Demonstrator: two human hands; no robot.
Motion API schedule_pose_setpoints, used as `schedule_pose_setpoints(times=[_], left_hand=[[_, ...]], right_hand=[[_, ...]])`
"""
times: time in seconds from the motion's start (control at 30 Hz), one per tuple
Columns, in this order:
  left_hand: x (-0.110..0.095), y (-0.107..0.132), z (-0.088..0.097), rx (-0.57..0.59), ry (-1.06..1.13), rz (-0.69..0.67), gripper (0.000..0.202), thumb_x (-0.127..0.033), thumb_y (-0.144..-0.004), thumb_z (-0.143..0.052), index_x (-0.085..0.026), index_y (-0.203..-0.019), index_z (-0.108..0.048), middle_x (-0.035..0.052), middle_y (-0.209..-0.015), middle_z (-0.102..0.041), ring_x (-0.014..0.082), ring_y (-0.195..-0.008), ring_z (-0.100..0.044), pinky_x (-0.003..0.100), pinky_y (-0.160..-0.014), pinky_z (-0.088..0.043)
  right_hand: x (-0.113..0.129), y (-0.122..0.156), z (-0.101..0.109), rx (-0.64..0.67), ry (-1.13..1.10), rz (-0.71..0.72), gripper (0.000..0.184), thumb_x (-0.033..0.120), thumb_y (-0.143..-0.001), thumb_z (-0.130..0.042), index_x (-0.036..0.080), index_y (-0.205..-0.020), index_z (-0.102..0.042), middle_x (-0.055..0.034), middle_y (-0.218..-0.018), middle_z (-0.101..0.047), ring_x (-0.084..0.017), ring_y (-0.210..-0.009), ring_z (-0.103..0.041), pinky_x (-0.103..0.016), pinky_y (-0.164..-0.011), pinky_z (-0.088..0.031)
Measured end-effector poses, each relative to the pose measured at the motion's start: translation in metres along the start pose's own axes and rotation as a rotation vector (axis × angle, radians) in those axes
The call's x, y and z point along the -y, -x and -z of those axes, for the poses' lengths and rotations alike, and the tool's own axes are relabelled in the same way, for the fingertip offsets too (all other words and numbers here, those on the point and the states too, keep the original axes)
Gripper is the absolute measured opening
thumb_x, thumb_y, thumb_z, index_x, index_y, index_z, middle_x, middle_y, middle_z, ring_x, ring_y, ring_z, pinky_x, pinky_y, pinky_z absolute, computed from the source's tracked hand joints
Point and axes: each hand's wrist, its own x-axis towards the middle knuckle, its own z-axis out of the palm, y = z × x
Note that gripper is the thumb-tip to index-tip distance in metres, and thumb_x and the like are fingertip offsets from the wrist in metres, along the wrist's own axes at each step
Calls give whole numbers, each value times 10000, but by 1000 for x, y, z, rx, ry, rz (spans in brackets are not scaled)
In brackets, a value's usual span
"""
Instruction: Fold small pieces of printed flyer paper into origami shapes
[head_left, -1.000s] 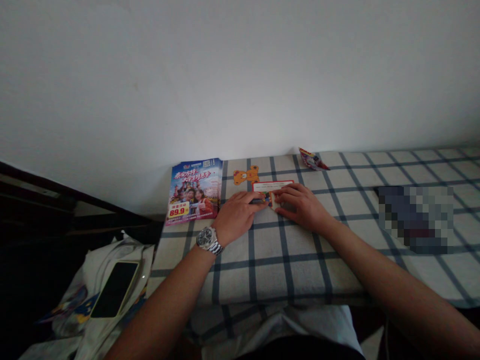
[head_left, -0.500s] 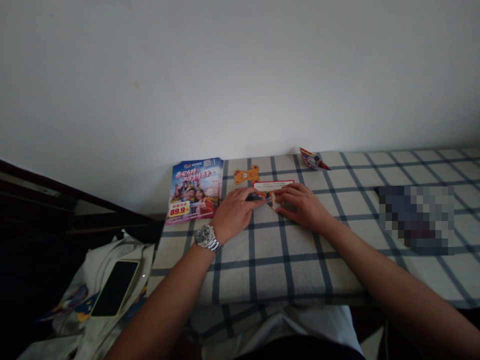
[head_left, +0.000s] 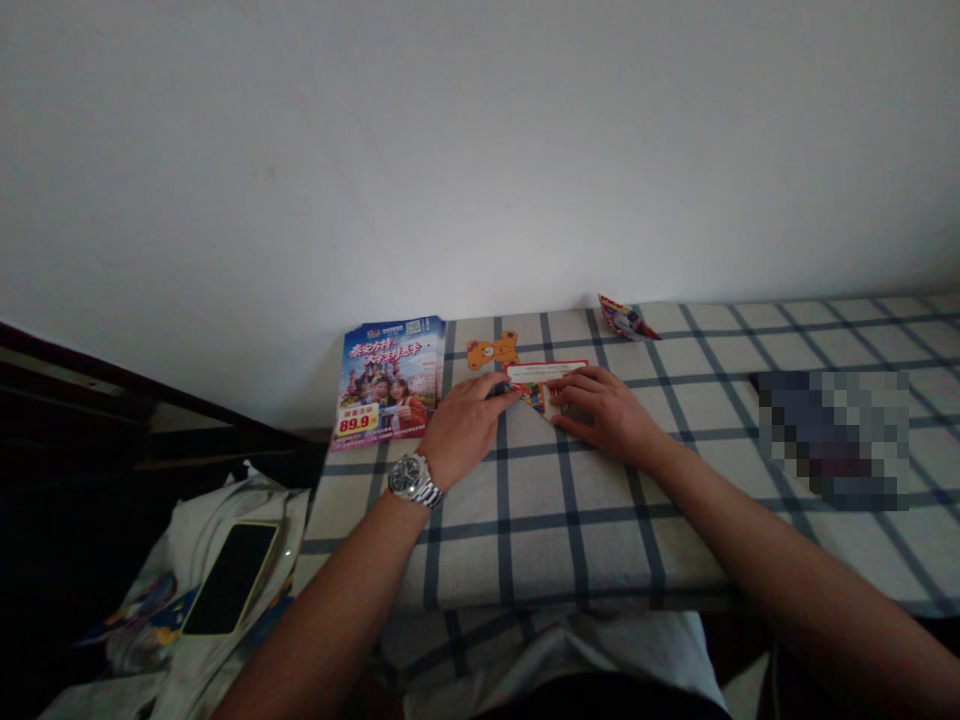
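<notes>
A folded paper sheet (head_left: 546, 372) lies on the cloth-covered bench (head_left: 622, 550), between the fingers of the two hands, its visible far edge running left to right, roughly along the wall (head_left: 480, 150). On its near side a coloured flap (head_left: 534, 398) shows in the gap between the hands, with a slanting edge that drops from the left fingers toward the near right. The right hand (head_left: 606, 412) lies over more of the sheet: its fingers rest bent across the right part, not clenched into a fist. The left hand (head_left: 463, 422), a watch (head_left: 412, 478) at its wrist, reaches only the left end, thumb and forefinger close together by the flap's corner. Whether either hand pinches the paper or merely presses it, I cannot tell. Just beyond the sheet's left end lies a flat bear figure (head_left: 493, 350); farther left is a stack of leaflets (head_left: 394, 375), near the left hand. At the far right, by the wall, a folded paper piece (head_left: 626, 320) stands well apart from the fingers.
</notes>
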Motion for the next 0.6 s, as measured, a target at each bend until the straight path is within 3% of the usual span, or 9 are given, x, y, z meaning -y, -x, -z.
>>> schedule_pose_setpoints(times=[0.37, 0.6], left_hand=[[3, -1, -4, -20, 106, 28, 472, -1, -962, -442, -139, -1372, -630, 97, -1406, -613, 235, -1268, -605, 435, -1186, -471], [4, 1, -6, -34, 163, 49, 486, 6, -955, -428, -158, -1373, -616, 88, -1428, -586, 221, -1252, -626, 416, -1165, -502]], right_hand=[[2, 0, 2, -8, -5, 2, 171, 315, -945, -711, 245, -1101, -714, -62, -1255, -737, -324, -1218, -605, -534, -1055, -505], [2, -1, 1, -10, -10, -2, 175, 302, -932, -726, 246, -1097, -713, -64, -1251, -738, -326, -1221, -603, -534, -1039, -513]])
